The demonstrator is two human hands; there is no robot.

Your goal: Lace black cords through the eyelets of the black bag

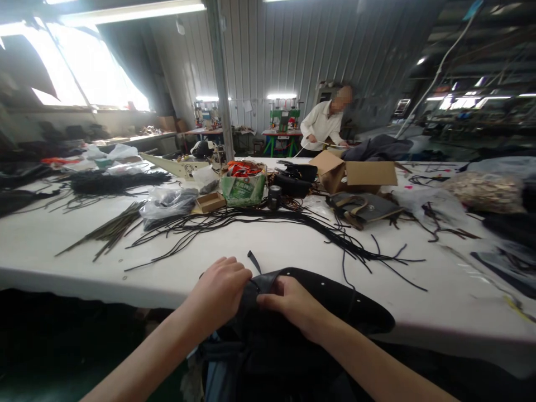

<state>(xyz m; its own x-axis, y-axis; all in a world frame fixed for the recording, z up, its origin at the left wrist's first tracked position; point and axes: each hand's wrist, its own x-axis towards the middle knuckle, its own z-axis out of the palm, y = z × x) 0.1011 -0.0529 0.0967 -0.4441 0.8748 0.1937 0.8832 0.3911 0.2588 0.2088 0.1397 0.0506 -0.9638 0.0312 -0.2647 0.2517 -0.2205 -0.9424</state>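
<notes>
A black leather-like piece [335,296] with a row of small holes along its edge lies over the table's front edge and my lap. My right hand [297,307] pinches a folded part of it between thumb and fingers. Close by on the left, my left hand [224,285] is closed on a thin black cord [254,286] that runs to the piece. Beyond the fingers, a short flat black strap end [253,262] sticks up. A thin cord [345,271] crosses the right part of the piece. Both palms are hidden.
Long black cords [268,216] stretch across the white table [176,282]. Behind them stand a green bag [243,191], a small box [210,201], an open carton [371,174] and a dark handbag [368,206]. Brown strips [109,226] lie left. A person [322,125] works at the far side.
</notes>
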